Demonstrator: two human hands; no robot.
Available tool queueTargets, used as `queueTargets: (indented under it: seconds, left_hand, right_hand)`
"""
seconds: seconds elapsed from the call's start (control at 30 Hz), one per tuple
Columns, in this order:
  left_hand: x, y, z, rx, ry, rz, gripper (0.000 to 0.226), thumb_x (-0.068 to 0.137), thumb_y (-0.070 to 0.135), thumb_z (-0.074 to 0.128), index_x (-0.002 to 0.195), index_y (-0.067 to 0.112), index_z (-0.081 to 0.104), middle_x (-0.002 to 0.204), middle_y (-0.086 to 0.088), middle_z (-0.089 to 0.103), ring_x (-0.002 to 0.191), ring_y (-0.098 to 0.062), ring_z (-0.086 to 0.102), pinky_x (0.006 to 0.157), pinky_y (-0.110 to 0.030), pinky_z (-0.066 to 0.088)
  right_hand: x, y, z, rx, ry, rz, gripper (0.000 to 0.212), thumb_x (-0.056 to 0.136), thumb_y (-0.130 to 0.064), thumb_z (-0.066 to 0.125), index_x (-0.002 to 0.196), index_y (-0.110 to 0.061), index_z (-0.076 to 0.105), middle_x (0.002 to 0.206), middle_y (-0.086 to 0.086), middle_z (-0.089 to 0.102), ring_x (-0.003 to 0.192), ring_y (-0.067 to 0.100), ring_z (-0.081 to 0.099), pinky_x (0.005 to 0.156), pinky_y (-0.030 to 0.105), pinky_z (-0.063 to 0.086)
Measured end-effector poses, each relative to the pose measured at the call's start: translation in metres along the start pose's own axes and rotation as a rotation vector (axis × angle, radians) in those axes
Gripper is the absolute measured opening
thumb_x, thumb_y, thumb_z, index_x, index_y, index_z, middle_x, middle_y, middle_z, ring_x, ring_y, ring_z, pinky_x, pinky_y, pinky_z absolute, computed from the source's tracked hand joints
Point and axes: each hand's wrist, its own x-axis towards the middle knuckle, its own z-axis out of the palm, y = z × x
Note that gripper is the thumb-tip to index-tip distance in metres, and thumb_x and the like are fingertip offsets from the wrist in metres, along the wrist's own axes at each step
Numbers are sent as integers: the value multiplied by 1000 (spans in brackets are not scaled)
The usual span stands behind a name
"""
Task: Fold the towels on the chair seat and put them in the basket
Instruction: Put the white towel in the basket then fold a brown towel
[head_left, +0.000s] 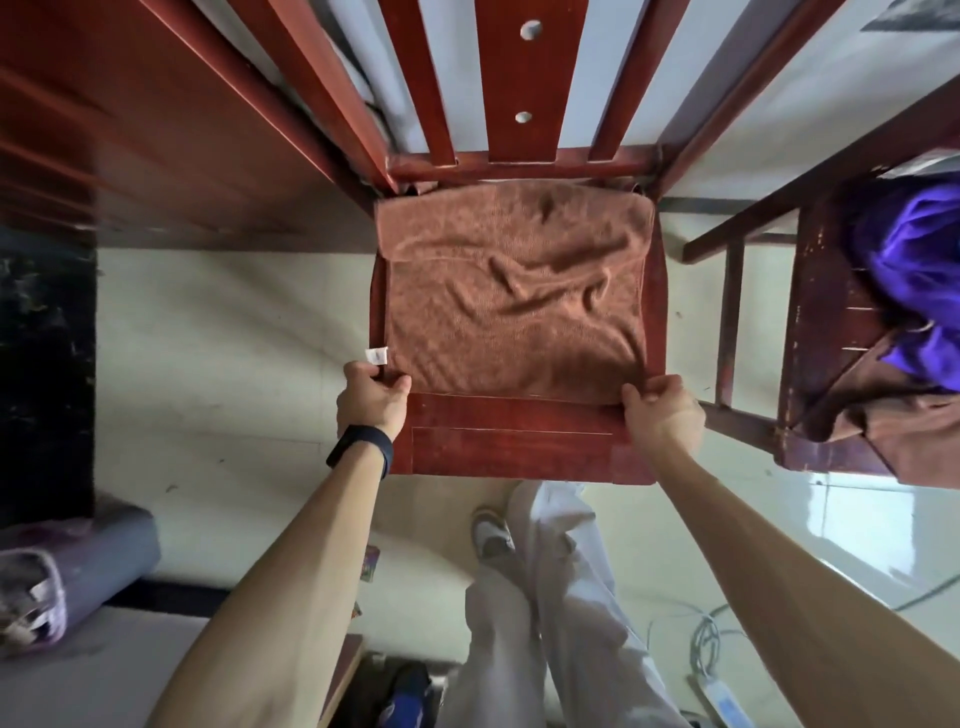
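A brown towel (514, 296) lies spread on the seat of a red wooden chair (519, 441), wrinkled in the middle, with its far edge folded over near the backrest. My left hand (371, 397) pinches the towel's near left corner, where a small white tag sticks out. My right hand (662, 410) pinches the near right corner. Both corners sit on the seat, a little back from its front edge. No basket can be made out.
A second wooden chair (821, 332) stands to the right with a purple cloth (909, 270) and a brown towel (904, 421) on it. A red-brown cabinet (130, 130) is at the left. Cables and a power strip (722, 691) lie on the floor.
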Motion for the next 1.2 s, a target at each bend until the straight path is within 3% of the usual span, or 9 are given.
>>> queueTargets:
  seconds: [0.23,0.33,0.43,0.53,0.63,0.73,0.97,1.07,1.2]
  left_hand:
    - [2,2,1,1,18,52,25,86,34,70,98,13,65,99,-5,71,93,-26,65,80,-30,47]
    - [-2,0,-6,-226,-33,11,15,86,32,70,85,20,60,84,1,72,78,-19,71,79,-35,56]
    - [-14,2,-28,-450,-122,-39,13,89,27,70,93,16,65,87,-5,73,66,-12,68,58,-27,51]
    - [-37,11,-63,-584,-186,-57,14,87,28,73,90,17,65,80,-2,70,54,-9,55,59,-24,46]
    - [-69,23,-101,-671,-235,-79,17,87,25,74,78,18,60,72,-1,61,49,-10,46,57,-26,38]
    - [-108,37,-143,-752,-265,-122,14,87,17,72,90,19,58,68,1,61,52,-12,47,53,-25,38]
    - [-195,47,-239,-658,-336,-66,18,92,8,59,95,18,73,73,-2,61,56,-12,50,57,-25,40]
    - [-223,47,-263,-580,-394,-49,24,91,6,54,99,15,75,72,0,58,58,-11,50,58,-24,40]
    - [-247,38,-290,-320,-427,186,27,77,3,69,98,19,76,76,-3,63,71,-16,55,66,-24,42]
  right_hand:
    - [0,-11,-2,-80,-55,-32,28,93,-25,57,116,-9,61,115,16,58,112,35,52,95,35,39]
    - [-5,-13,-8,69,-52,14,21,96,-22,54,112,-9,54,99,8,57,97,30,53,85,33,40]
    - [-14,-13,-27,257,-44,81,17,91,-25,63,103,-15,55,83,1,67,79,24,67,80,38,55]
    - [-33,-15,-59,549,-60,142,22,86,-18,76,98,-9,60,73,3,66,50,6,63,55,22,57]
    - [-60,-20,-94,701,-88,170,33,79,-21,84,98,-2,65,71,8,66,54,14,61,59,25,56]
    - [-96,-34,-134,820,-87,185,30,79,-16,84,97,-2,65,69,14,64,50,14,59,52,21,53]
    - [-191,-54,-221,913,-76,60,21,88,-12,74,107,-6,68,73,11,61,51,13,58,86,64,54]
    - [-221,-50,-241,949,-162,72,23,93,-2,63,116,2,66,70,7,57,45,6,56,99,69,45]
    - [-255,-43,-264,646,-173,-136,41,67,-8,75,106,-19,72,76,0,69,72,21,67,85,63,56]
